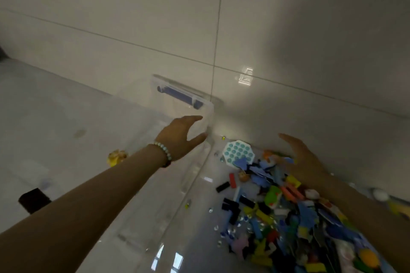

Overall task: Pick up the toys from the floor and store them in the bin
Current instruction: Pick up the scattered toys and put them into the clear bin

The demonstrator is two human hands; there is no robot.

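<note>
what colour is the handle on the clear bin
The handle is blue; head view shows it.

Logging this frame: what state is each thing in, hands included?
clear bin: standing on the floor
toy pile: loose on the floor beside the bin
pop-it toy: flat at the pile's far edge
yellow toy: seen through the bin wall; position unclear
left hand: open, fingers spread, at the bin's corner
right hand: open, over the pile, holding nothing

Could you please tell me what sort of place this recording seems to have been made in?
Probably a room in a home, perhaps a play area: there is a glossy tiled floor, a clear plastic bin and a heap of small toys.
</note>
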